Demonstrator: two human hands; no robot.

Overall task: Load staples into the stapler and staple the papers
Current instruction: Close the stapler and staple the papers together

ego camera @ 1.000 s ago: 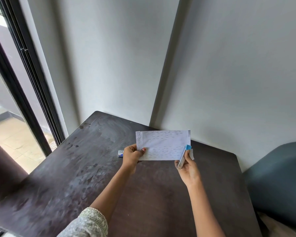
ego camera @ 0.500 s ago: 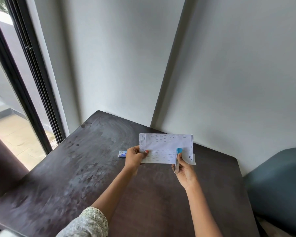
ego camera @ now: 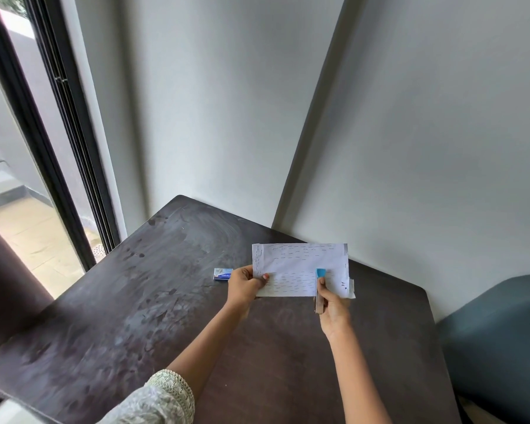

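Two bare forearms reaching forward over a dark, scuffed table [ego camera: 110, 301] set into a corner of pale walls. Left hand [ego camera: 244, 286] raised above the tabletop, thumb pressed on the front of the papers [ego camera: 294, 264] and fingers curled behind, pinching the lower left edge. Right hand [ego camera: 332, 304] raised alongside, fingers wrapped around a slim stapler [ego camera: 319, 290], gripping it at the papers' bottom edge right of centre. Papers held off the table, face toward the camera, long axis running left to right, lines of dashes across the sheet, a loose corner jutting out lower right. Stapler standing nearly upright, long axis vertical, blue tip pointing up over the sheet, metal end down in the palm. Small blue-and-white staple box [ego camera: 223, 274] lying flat on the table just left of the left hand. Patterned white sleeve [ego camera: 166, 399] at the left elbow; teal chair [ego camera: 496, 347] at the right edge.
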